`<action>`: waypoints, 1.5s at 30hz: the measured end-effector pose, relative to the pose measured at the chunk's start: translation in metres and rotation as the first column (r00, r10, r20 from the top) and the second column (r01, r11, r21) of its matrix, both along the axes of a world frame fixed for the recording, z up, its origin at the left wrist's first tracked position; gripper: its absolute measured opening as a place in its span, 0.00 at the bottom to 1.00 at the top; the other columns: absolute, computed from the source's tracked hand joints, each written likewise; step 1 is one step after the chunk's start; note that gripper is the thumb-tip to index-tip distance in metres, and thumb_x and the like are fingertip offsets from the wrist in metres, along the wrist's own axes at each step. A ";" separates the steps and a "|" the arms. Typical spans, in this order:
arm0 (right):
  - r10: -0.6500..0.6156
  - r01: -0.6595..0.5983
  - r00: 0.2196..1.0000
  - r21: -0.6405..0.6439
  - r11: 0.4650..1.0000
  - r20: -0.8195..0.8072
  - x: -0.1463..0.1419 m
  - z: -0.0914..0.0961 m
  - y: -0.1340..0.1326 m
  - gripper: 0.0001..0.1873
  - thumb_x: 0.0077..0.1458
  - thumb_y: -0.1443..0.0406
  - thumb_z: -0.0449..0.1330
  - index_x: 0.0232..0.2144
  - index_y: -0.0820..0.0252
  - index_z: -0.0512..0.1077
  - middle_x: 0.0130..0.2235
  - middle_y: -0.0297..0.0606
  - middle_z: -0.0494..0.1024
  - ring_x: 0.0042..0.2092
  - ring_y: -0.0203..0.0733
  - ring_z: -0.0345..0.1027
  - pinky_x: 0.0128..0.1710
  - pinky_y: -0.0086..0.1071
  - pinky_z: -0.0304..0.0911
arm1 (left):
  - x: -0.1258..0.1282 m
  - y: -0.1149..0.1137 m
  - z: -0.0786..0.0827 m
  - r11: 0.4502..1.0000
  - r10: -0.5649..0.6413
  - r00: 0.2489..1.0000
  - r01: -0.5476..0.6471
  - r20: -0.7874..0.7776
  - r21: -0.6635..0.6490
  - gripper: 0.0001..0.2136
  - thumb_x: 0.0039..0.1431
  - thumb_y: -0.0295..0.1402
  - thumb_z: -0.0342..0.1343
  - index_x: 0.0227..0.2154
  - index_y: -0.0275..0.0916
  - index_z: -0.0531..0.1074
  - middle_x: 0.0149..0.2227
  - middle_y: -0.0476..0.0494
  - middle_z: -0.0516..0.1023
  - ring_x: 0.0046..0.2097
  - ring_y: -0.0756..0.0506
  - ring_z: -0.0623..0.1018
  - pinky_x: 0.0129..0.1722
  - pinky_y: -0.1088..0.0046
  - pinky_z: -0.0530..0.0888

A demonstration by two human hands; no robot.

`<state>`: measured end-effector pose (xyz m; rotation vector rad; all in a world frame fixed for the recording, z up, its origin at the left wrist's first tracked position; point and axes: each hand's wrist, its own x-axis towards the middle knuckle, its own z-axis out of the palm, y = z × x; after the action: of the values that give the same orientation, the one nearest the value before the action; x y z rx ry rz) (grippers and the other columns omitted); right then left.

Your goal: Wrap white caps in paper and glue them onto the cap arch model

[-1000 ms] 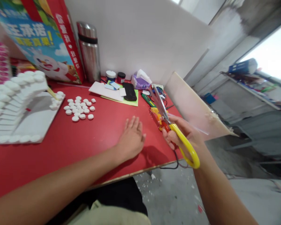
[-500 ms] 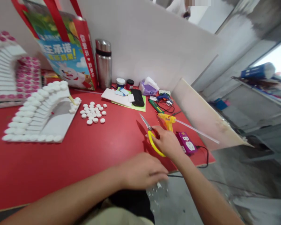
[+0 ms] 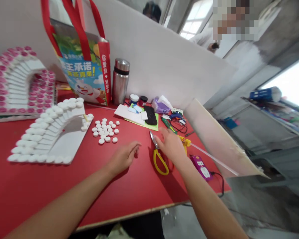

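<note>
My right hand (image 3: 173, 146) is just above the table beside the scissors (image 3: 160, 162), its fingers stretched forward and holding nothing visible. The scissors have yellow handles and lie on the red table, blades pointing away from me. Partly hidden behind that hand is a yellow glue gun (image 3: 186, 142) with a clear glue stick. My left hand (image 3: 124, 156) hovers over the table with loosely bent fingers apart and nothing seen in them. Nearest to it is a group of small white rounded pieces (image 3: 105, 131). Left of them stands a white stair-like model (image 3: 51, 127) edged with similar pieces.
A pink-and-white model (image 3: 22, 83), a printed bag (image 3: 86, 73) and a steel flask (image 3: 121, 81) stand at the back left. Small jars, cards, a black phone-like object (image 3: 150, 115) and a green-handled tool (image 3: 168, 125) lie behind. A purple power socket (image 3: 201, 167) sits at the right edge.
My right hand has let go of the scissors, which now lie on the table, and moved forward. My left hand has come up from the table's front edge toward the white pieces. The view has shifted.
</note>
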<state>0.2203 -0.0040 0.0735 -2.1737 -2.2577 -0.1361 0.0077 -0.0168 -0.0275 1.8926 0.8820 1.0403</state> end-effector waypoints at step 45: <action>-0.069 0.079 0.968 0.033 0.996 -0.240 -0.015 -0.021 0.093 0.28 0.63 0.58 0.62 0.60 0.69 0.69 0.59 0.57 0.76 0.61 0.53 0.69 0.61 0.39 0.59 | -0.014 0.021 0.001 0.983 0.046 0.999 -0.049 0.021 0.175 0.19 0.54 0.15 0.46 0.39 0.36 0.78 0.34 0.44 0.82 0.32 0.49 0.81 0.35 0.74 0.78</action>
<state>0.2051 0.0885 0.0524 -2.1238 -2.0284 0.0733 -0.0064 0.0038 -0.0269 2.0138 0.8529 1.1949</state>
